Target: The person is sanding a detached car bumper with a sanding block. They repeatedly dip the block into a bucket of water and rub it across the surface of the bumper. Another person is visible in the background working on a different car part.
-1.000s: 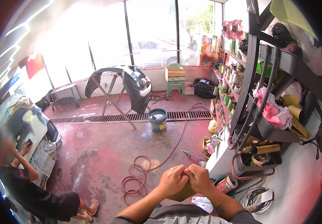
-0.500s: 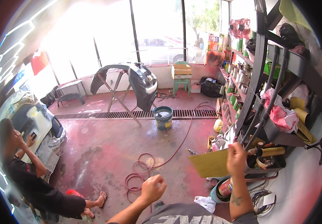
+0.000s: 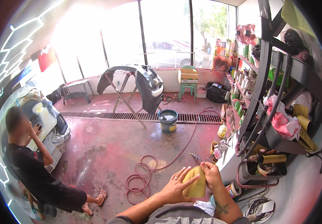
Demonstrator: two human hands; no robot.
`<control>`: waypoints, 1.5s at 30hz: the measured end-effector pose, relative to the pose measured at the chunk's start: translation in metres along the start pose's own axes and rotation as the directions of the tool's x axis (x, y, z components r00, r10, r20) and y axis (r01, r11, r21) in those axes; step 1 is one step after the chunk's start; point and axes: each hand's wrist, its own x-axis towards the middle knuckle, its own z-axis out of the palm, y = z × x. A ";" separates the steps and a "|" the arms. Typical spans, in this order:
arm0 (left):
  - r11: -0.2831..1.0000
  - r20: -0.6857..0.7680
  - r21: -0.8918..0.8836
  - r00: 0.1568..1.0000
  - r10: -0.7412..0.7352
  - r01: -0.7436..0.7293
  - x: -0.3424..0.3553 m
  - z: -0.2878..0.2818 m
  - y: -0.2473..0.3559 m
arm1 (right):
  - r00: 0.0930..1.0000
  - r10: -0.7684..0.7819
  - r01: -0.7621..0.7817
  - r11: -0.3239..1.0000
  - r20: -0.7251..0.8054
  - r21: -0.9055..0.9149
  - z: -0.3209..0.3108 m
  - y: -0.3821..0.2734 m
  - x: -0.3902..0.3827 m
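A yellow-brown sheet of sandpaper (image 3: 197, 186) is upright in front of my body, at the lower middle right. My right hand (image 3: 211, 174) pinches it by its upper right edge, thumb and fingers closed. With fingers stretched out and spread, my left hand (image 3: 175, 184) lies against the sheet's left side, a ring on one finger. Part of the sheet is hidden behind these fingers. Just beyond my right hand, an air hose fitting (image 3: 195, 156) lies on the floor.
A coiled red hose (image 3: 140, 183) spreads over the floor ahead. Further off stand a bucket (image 3: 168, 121) and a car bumper (image 3: 149, 84) on a stand. Shelves with cans (image 3: 243, 80) and bins (image 3: 267, 168) line the right. At left, a person (image 3: 38, 168) works at a car.
My right hand has brought the sandpaper down and left, closer to my body. My left hand has moved right, opened from a closed shape and come against the sheet.
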 end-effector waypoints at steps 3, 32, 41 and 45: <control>1.000 0.011 -0.025 1.000 0.016 -0.016 -0.001 -0.003 -0.004 | 0.996 0.062 -0.057 0.995 0.064 -0.085 -0.004 -0.006 -0.007; 0.744 -0.592 0.536 0.806 -0.006 0.399 0.011 -0.037 -0.052 | 0.893 -0.335 0.443 0.535 0.301 -0.719 0.016 -0.052 -0.062; 0.928 -0.518 0.116 0.819 -0.247 0.353 0.018 0.008 -0.050 | 0.825 -0.457 0.559 0.572 0.333 -0.601 0.013 -0.028 -0.055; 0.840 -0.214 0.129 0.842 -0.495 0.526 0.022 0.018 -0.047 | 0.646 -0.527 0.450 -0.322 0.552 -0.833 -0.004 -0.020 -0.030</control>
